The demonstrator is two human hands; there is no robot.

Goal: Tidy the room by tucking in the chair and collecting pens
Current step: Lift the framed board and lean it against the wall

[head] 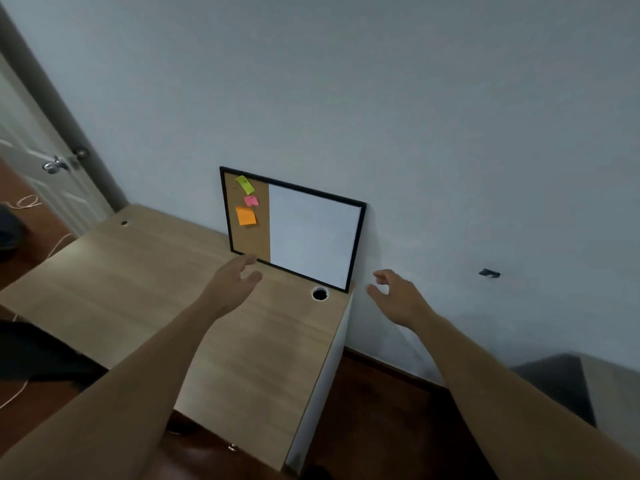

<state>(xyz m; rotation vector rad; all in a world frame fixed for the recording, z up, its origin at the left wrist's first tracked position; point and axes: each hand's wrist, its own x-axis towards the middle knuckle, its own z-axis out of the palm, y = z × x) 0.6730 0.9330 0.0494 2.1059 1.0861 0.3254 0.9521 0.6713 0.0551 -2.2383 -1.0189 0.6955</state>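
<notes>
Wood bench (138, 271) carries board (311, 237) leaning on wall, three notes pinned, writing unreadable. Left hand (232, 285) above bench, right hand (398, 299) past its edge; both fingers apart, holding nothing. Dark shape at lower left, unclear.

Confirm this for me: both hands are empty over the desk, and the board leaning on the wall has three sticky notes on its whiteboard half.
One detail is off. The head view shows the three sticky notes on the board's cork strip, not its whiteboard half. The rest holds: the left hand and right hand are empty.
</notes>
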